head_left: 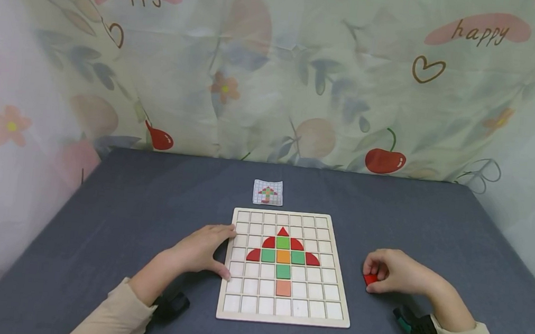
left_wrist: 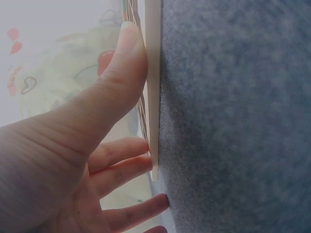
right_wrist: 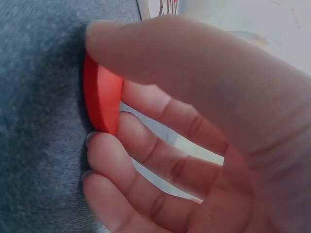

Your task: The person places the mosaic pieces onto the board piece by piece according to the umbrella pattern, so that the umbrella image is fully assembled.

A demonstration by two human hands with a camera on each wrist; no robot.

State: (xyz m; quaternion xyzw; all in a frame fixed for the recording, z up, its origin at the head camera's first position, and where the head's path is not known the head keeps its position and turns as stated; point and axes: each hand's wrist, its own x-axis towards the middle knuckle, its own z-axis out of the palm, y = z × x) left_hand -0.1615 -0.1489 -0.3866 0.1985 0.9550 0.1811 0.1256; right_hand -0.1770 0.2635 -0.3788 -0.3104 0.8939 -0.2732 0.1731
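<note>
A pale wooden grid board (head_left: 243, 303) lies flat on the dark cloth. Red, green, orange and pink pieces sit in its cells as an arrow-like figure, with a red triangle (head_left: 283, 232) on top and a pink square (head_left: 283, 288) at the bottom. My left hand (head_left: 200, 247) rests along the board's left edge, thumb and fingers spread and fairly straight. Right of the board, low over the cloth, my right hand (head_left: 397, 271) pinches a red block (right_wrist: 103, 94) between thumb and fingers. One side of that block is curved; the thumb covers part of it.
Behind the board lies a small pattern card (head_left: 268, 193) printed with a similar coloured figure on a grid. A patterned curtain (head_left: 275, 83) hangs along the back of the table (head_left: 174, 190). Dark wrist devices sit beside both sleeves.
</note>
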